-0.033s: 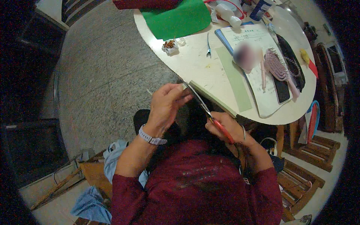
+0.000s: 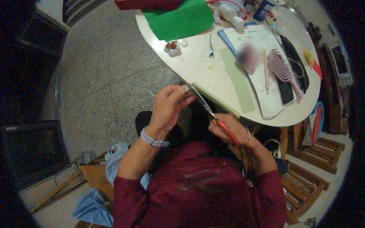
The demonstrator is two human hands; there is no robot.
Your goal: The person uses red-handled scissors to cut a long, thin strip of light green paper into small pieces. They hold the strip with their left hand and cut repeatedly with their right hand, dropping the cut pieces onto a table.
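My right hand (image 2: 227, 129) is wrapped round the red handles of a pair of scissors (image 2: 203, 102). The long metal blades point up and to the left, past the fingers of my left hand (image 2: 168, 105). My left hand pinches a small pale green piece (image 2: 186, 88) between thumb and fingers, right beside the blade tips. A thin pale end sticks out on the other side of that hand; I cannot tell if it is the same piece. A pale green strip (image 2: 215, 99) lies along the table's near edge, next to the blades.
On the white table (image 2: 201, 68) lie another pale green strip (image 2: 238, 81), a green sheet (image 2: 182, 21), a small heap of brown bits (image 2: 172, 47), and a pad of written paper (image 2: 262, 102). A pink hairbrush (image 2: 280, 64) and a dark phone (image 2: 286, 91) rest at the right.
The scissors' red handles have shifted very slightly to the right in my right hand. Nothing else has visibly moved.
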